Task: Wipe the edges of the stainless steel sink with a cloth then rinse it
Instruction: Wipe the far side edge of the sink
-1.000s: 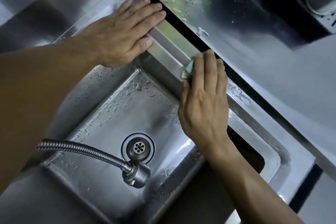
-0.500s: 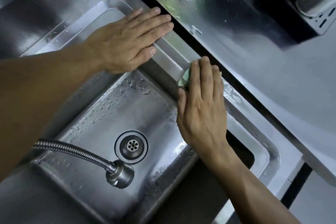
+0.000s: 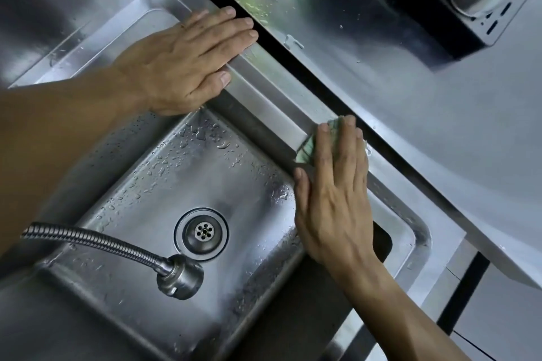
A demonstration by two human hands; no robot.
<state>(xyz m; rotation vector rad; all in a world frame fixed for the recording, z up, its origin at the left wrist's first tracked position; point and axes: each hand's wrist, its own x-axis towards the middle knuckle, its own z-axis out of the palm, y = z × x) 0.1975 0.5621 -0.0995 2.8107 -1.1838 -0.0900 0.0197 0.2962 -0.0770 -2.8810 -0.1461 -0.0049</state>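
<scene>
While flat on the sink [image 3: 272, 114] rim, the right hand [image 3: 337, 199] covers the cloth [image 3: 306, 149].

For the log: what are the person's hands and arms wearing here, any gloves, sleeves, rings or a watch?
Nothing that shows. The left hand and the right hand are both bare, with no gloves and no rings on the fingers in view. Both forearms are bare up to the frame edge, with no sleeve, watch or band at either wrist. Fingernails are short and unpainted.
</scene>
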